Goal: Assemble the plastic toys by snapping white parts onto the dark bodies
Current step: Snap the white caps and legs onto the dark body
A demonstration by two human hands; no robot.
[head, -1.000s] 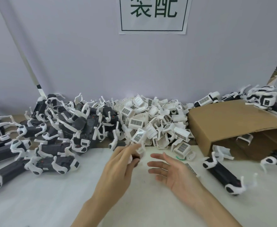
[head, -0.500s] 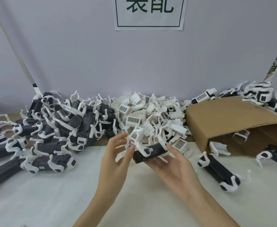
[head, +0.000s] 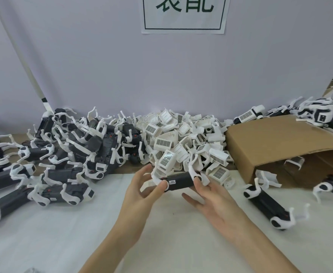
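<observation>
1. Your left hand [head: 142,191] grips one end of a dark body [head: 178,182], thumb and fingers curled round it. A white part [head: 166,160] with a barcode label sits against that end, by your thumb.
2. Your right hand [head: 214,202] is open, palm up, its straight fingertips touching the body's other end beside a white leg piece [head: 196,170].
3. You hold the body level above the white tabletop [head: 63,243], toward its far edge, just in front of the pile of loose white parts [head: 183,138].
4. Risk, as a judgement: the right hand only props the body, so a hard push to snap the part could tip or drop it.
5. The thin white legs look easy to bend if you squeeze them.
6. A pile of dark bodies [head: 78,152] lies along the far left; a cardboard box [head: 280,144] lies on its side at the far right.
</observation>
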